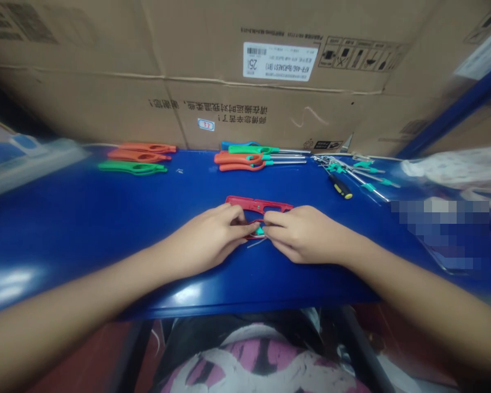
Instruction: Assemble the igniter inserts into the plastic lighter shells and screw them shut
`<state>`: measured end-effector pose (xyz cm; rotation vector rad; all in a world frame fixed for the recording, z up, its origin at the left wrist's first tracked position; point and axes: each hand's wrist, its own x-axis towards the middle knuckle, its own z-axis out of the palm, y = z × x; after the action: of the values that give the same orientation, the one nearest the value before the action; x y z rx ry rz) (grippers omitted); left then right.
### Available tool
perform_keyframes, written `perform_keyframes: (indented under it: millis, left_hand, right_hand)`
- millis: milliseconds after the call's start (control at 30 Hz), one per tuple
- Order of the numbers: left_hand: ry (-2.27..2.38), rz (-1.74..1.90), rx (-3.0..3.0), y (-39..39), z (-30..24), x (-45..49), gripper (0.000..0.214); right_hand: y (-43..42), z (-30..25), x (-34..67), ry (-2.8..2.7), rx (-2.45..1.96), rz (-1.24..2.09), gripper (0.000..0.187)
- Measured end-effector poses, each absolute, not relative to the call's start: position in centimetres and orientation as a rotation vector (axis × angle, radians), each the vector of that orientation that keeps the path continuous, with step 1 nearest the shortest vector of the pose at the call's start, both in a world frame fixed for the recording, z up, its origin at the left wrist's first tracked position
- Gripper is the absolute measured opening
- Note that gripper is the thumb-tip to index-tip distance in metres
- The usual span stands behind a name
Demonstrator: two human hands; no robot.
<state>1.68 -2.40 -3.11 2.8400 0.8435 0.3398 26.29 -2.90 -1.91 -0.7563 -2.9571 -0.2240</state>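
My left hand (221, 232) and my right hand (300, 234) meet over the blue table, fingers pinched on a red lighter shell half (251, 237) between them. A teal trigger piece (259, 231) shows inside that shell, between my fingertips. Much of the shell is hidden behind my fingers. A thin grey wire or rod (256, 242) sticks out below it. Just beyond my fingers lies another red lighter shell half (251, 204), its hollow inner side up, with an oval opening at the right.
Orange and green lighter handles (133, 168) lie at the back left. Lighters with metal tubes (241, 159) are at the back middle. Right of them are loose metal tubes with teal parts (368, 186) and a black-yellow screwdriver (340, 186). A cardboard box (204, 71) walls the back.
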Motion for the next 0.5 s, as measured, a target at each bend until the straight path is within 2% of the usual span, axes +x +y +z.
perform_keyframes:
  millis: [167, 367, 500]
  left_hand:
    - [0.878, 0.207, 3.064, -2.9, -3.0, 2.0, 0.038]
    - [0.904, 0.322, 2.857, -2.7, -3.0, 1.8, 0.035]
    - [0.876, 0.413, 2.721, -2.4, -3.3, 1.6, 0.033]
  right_hand:
    - [-2.7, -1.6, 26.7, -2.841, -0.830, -0.062, 0.021]
    - [-1.8, -1.6, 27.1, -2.532, -0.969, 0.570, 0.006]
    - [-1.2, -2.0, 26.9, -2.466, -1.037, 0.834, 0.009]
